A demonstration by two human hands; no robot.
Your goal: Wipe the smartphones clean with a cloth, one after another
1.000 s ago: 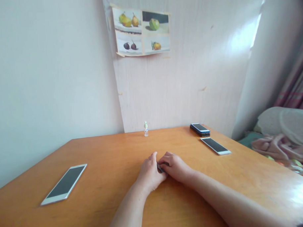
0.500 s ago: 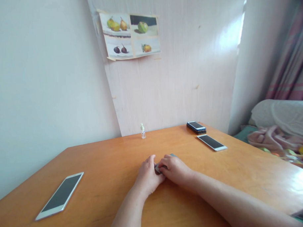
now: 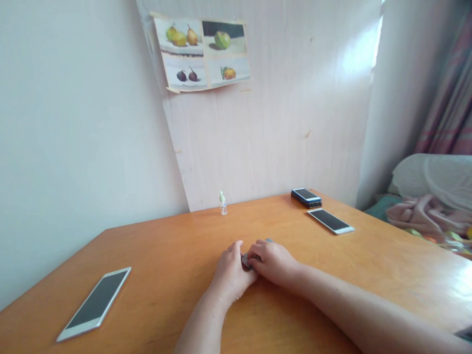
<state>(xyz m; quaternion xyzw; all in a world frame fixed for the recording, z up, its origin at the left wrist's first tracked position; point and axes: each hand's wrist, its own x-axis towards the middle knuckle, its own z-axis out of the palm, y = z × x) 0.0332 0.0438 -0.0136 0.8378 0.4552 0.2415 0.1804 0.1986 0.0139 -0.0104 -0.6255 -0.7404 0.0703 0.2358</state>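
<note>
Near the middle of the wooden table (image 3: 165,272), my left hand (image 3: 232,272) and my right hand (image 3: 273,261) are close together and touching. Between them shows part of a small grey and dark object (image 3: 245,260), mostly covered by fingers, so its kind is unclear. My left hand curls round its near left side, with the thumb side upward. The bent fingers of my right hand press on it from the right. A small bluish edge (image 3: 269,240) peeks out behind my right hand; whether it belongs to the same object I cannot tell.
A white tablet (image 3: 96,305) lies at the left, another white-framed device (image 3: 330,221) at the right. Behind that sits a stack of phones (image 3: 306,196). A small clear pump bottle (image 3: 223,204) stands at the back edge, before the wall board (image 3: 273,139).
Both hands stay in nearly the same place on the small object. My right hand has shifted very slightly, and less of the bluish edge shows. The view has tilted a touch.
</note>
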